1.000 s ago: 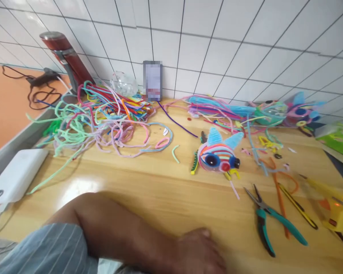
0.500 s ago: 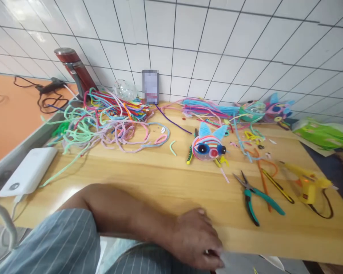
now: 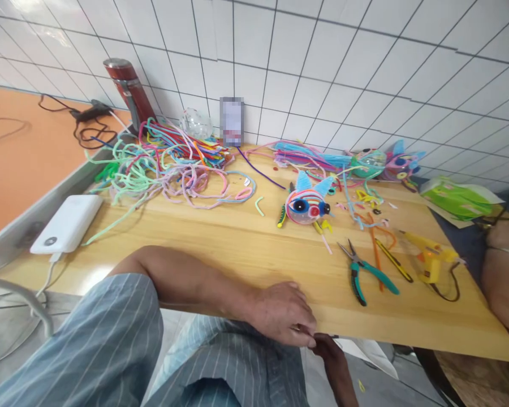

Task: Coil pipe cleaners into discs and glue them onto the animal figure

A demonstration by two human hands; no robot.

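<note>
The curled left hand (image 3: 282,314) meets the right hand (image 3: 324,344); any grip is hard to tell. The toy (image 3: 307,208), farther off, seems light; hold its sides.

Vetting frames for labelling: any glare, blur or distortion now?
Head view: glare on the table by the left sleeve and on the tiled wall, upper left; same head view: upright panel pixelated, glue gun slightly soft, grid lines splaying upward.

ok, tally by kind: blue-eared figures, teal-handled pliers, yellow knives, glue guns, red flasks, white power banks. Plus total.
Blue-eared figures: 2
Teal-handled pliers: 1
Yellow knife: 1
Glue gun: 1
Red flask: 1
White power bank: 1
Total: 7
</note>
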